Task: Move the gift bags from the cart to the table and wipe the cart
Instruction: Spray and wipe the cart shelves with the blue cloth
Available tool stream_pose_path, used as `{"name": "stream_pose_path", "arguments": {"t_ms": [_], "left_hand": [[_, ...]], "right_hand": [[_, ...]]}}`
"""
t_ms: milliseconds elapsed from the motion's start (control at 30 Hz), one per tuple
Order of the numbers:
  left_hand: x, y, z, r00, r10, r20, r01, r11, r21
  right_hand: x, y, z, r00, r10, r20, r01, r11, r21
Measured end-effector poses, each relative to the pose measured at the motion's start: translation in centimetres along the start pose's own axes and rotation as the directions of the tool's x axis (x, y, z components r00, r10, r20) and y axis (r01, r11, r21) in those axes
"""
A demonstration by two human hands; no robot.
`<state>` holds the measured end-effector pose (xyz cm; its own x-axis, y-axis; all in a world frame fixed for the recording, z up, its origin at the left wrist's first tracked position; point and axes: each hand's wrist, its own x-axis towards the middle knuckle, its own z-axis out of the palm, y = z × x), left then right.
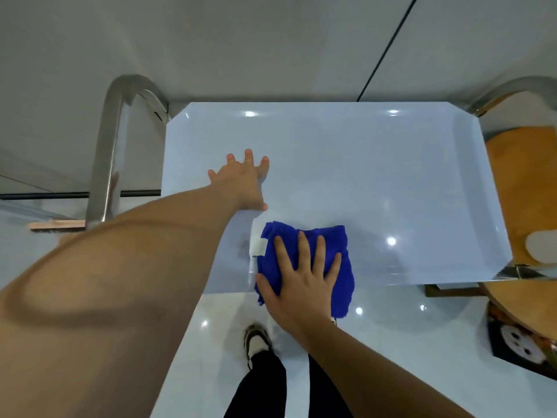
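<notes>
Head view, looking straight down: nearest the camera are dark trouser legs and a shoe (pixel 256 342) on the glossy pale floor (pixel 391 342). Just above them the right hand (pixel 301 285) lies flat with straight, spread fingers on a folded blue cloth (pixel 334 267), pressing it onto the near edge of the cart top (pixel 376 176); part of the cloth overhangs that edge. A small white tag (pixel 258 247) sticks out from the cloth's left side. Farther in, the left hand (pixel 244 182) rests palm-down on the pale blue cart surface near its left edge, fingers straight and fanned, holding nothing. The two hands are apart, with bare cart top between them. No gift bags lie on the cart. A bent metal handle (pixel 108 152) rises at the cart's left end, another metal rail (pixel 512 89) at the far right corner. Beside the cart's right end stands a round wooden table (pixel 524 188), with a white object (pixel 542 247) on it; below its edge shows a dark printed bag or picture (pixel 518 342), only partly visible. Beyond the cart is a plain pale wall (pixel 271 40).
</notes>
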<state>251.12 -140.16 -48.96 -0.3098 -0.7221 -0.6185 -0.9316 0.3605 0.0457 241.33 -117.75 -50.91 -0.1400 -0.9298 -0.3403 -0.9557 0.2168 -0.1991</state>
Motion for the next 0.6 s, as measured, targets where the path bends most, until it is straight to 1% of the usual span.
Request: {"name": "stream_pose_path", "arguments": {"t_ms": [200,333,433,500,533,600], "left_hand": [[0.2,-0.1,-0.9,0.999,0.019,0.032,-0.021,0.997,0.076],[0.3,-1.3,-2.6,0.995,0.095,-0.013,-0.088,0.962,0.259],[0.5,-1.9,-3.1,0.993,0.115,-0.025,-0.101,0.943,0.317],[0.5,-2.1,-3.1,0.993,0.109,-0.032,-0.095,0.95,0.297],[0.4,-2.2,-2.9,0.993,0.105,-0.05,-0.089,0.962,0.258],[0.2,-2.5,-2.1,0.986,0.085,-0.142,-0.068,0.99,0.126]], "right_hand": [[3.0,0.3,-0.1,0.999,-0.016,-0.033,0.014,0.998,-0.069],[3.5,0.2,-0.3,1.0,-0.003,-0.015,0.002,0.998,-0.061],[5.1,-0.1,-1.0,1.0,-0.011,0.004,0.011,0.999,-0.047],[7.5,-0.2,-1.6,1.0,-0.018,0.011,0.018,0.999,-0.038],[8.9,-0.4,-2.0,1.0,-0.018,0.005,0.018,0.999,-0.035],[11.6,-0.9,-2.6,1.0,-0.013,-0.011,0.013,0.999,-0.03]]}}
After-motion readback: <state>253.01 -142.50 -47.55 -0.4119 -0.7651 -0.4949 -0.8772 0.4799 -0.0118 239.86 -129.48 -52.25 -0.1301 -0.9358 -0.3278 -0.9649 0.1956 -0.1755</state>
